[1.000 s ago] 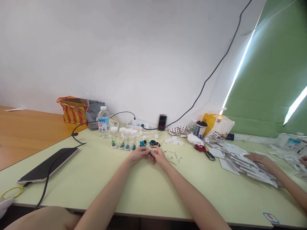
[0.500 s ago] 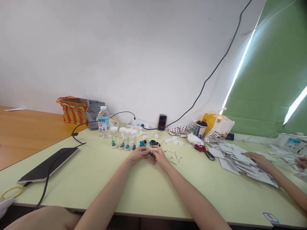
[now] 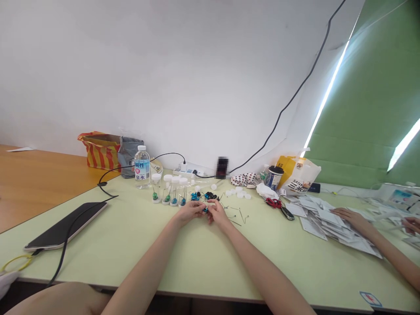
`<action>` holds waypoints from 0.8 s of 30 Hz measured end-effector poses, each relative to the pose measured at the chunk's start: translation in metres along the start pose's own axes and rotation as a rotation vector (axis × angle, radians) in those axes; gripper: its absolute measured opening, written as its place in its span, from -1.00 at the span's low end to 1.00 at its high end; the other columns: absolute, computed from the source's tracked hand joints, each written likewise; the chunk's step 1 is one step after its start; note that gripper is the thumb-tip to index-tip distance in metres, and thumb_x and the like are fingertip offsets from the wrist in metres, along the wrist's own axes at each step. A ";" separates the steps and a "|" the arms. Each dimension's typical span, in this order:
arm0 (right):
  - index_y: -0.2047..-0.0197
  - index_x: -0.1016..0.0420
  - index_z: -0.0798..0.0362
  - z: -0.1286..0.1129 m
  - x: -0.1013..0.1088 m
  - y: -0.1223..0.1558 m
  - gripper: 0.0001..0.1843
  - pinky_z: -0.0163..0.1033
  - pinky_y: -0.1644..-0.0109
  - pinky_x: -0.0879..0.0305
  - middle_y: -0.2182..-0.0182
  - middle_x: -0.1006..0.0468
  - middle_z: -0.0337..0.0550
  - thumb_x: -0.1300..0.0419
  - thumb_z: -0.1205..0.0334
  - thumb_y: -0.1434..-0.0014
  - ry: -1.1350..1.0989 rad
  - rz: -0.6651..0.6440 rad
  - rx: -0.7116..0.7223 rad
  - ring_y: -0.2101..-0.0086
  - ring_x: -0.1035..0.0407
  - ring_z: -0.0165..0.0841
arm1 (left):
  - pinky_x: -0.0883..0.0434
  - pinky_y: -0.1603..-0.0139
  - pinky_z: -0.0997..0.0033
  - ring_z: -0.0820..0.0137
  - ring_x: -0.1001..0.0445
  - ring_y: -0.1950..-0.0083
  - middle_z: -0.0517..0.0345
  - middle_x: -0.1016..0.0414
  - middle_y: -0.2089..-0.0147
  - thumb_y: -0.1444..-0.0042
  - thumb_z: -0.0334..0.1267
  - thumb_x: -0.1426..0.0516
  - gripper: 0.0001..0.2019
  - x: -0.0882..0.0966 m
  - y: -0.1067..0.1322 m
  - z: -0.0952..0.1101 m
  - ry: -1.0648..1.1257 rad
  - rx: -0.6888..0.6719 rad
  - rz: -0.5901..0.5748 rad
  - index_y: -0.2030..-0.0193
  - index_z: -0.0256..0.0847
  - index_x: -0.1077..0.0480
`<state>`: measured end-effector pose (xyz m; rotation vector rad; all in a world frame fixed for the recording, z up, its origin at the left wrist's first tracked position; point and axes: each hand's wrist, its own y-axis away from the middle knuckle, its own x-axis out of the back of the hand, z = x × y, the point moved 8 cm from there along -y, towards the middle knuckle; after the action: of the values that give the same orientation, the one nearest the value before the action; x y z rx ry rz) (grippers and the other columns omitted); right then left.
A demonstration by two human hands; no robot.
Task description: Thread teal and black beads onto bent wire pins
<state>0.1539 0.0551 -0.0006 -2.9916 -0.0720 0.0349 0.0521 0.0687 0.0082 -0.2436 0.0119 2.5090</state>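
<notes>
My left hand [image 3: 190,211] and my right hand [image 3: 217,211] meet over the pale green table [image 3: 183,253], fingers pinched together on a small blue piece [image 3: 205,210] held between them. Just behind my hands lies a heap of small blue and black pieces [image 3: 205,196]. To the left of the heap stand several small clear vials with white caps [image 3: 169,190], with green or blue bits at the bottom. Thin bent wires [image 3: 239,214] lie to the right of my right hand, and loose white caps [image 3: 238,192] lie behind them.
A water bottle [image 3: 141,167], a striped bag [image 3: 100,151] and a power strip [image 3: 188,169] stand at the back. A dark tablet [image 3: 65,226] with a cable lies at the left. Red scissors [image 3: 274,202], a cup [image 3: 273,177]; another person's hand [image 3: 349,216] rests on paper packets [image 3: 328,221] at the right.
My hands have stayed in place, still pinched on the small piece. The other person's hand on the packets has shifted slightly to the left.
</notes>
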 end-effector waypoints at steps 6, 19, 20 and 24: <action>0.12 -0.20 -0.01 -0.002 -0.001 0.000 -0.57 -0.41 0.69 -0.23 0.54 -0.30 -0.33 -0.17 0.06 0.06 -0.003 0.001 0.019 0.61 -0.25 -0.49 | -0.33 0.22 0.36 0.46 -0.40 0.40 0.10 -0.43 0.44 0.17 -0.13 -0.25 -0.72 0.002 0.000 -0.001 -0.001 0.002 0.019 0.40 -0.33 -0.42; 0.11 -0.20 0.00 0.003 0.000 -0.003 -0.60 -0.40 0.69 -0.24 0.57 -0.30 -0.34 -0.10 0.02 -0.01 -0.004 -0.003 -0.003 0.63 -0.24 -0.50 | -0.33 0.21 0.35 0.44 -0.40 0.38 0.10 -0.44 0.45 0.16 -0.12 -0.24 -0.71 0.001 0.000 0.000 -0.009 0.001 0.015 0.38 -0.32 -0.42; 0.11 -0.20 -0.01 0.002 0.000 -0.002 -0.60 -0.40 0.68 -0.25 0.56 -0.31 -0.34 -0.12 0.03 0.01 -0.006 -0.001 0.007 0.62 -0.24 -0.50 | -0.33 0.21 0.36 0.44 -0.40 0.38 0.10 -0.44 0.45 0.15 -0.12 -0.24 -0.71 0.001 0.000 0.001 -0.010 0.001 0.018 0.38 -0.32 -0.42; 0.13 -0.21 0.00 0.003 -0.001 -0.001 -0.63 -0.42 0.71 -0.20 0.62 -0.28 -0.36 -0.07 0.00 -0.02 0.019 -0.008 -0.029 0.66 -0.20 -0.51 | -0.33 0.20 0.35 0.42 -0.41 0.37 0.07 -0.44 0.43 0.14 -0.10 -0.23 -0.71 -0.001 0.000 0.000 -0.033 0.003 -0.020 0.38 -0.32 -0.42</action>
<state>0.1528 0.0561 -0.0034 -3.0199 -0.0836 0.0043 0.0529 0.0678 0.0088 -0.1996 0.0001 2.4925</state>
